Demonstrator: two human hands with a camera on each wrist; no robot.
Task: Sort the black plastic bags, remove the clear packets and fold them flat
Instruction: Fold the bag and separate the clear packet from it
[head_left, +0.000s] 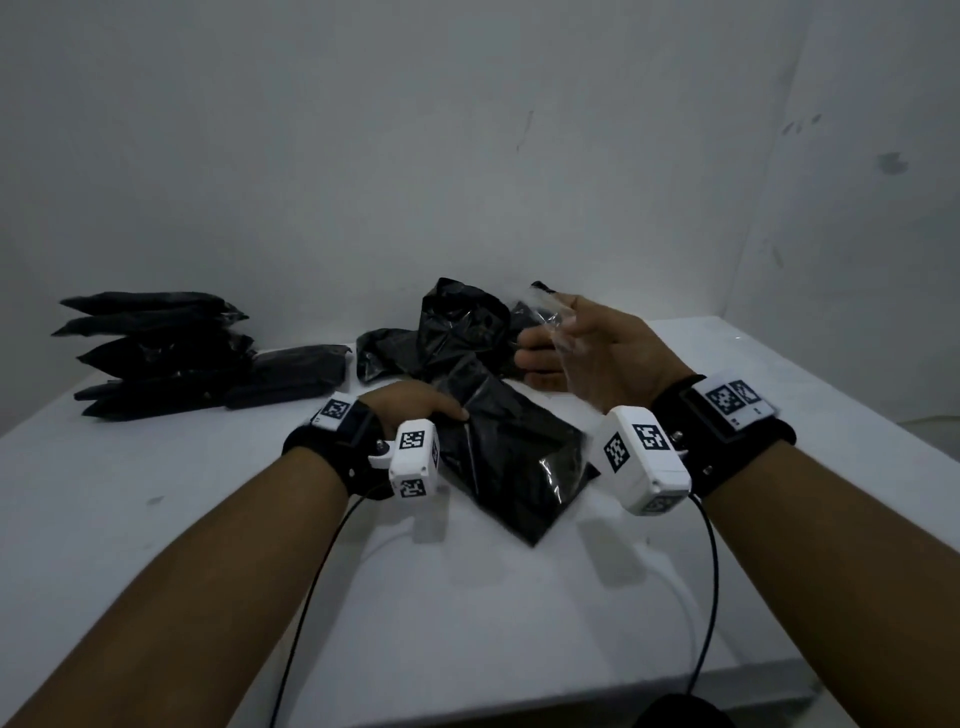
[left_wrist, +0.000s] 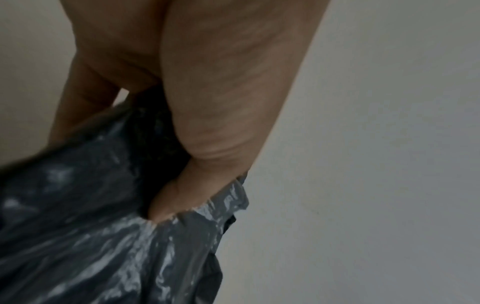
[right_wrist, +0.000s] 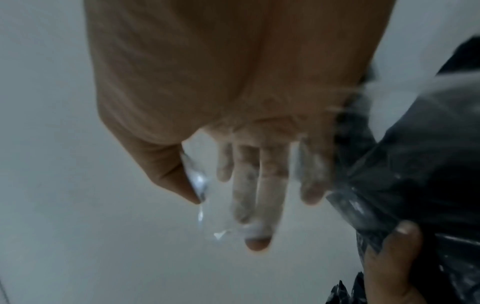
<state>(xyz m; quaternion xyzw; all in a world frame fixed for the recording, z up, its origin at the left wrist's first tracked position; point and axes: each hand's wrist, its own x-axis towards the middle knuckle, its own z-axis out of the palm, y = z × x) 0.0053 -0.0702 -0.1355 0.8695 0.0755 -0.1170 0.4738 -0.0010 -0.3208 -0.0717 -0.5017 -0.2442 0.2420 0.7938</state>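
Observation:
A crinkled black plastic bag lies on the white table in front of me. My left hand grips its near-left edge; in the left wrist view the thumb is tucked into the bunched black bag. My right hand hovers above and behind the bag, fingers straight and spread. A thin clear packet drapes over those fingers. In the right wrist view the clear packet stretches from the thumb across the fingers, blurred; the black bag is at the right.
A loose heap of black bags sits behind the held bag. At the back left is a stack of folded black bags, with one more folded bag beside it. A pale wall stands just behind the table.

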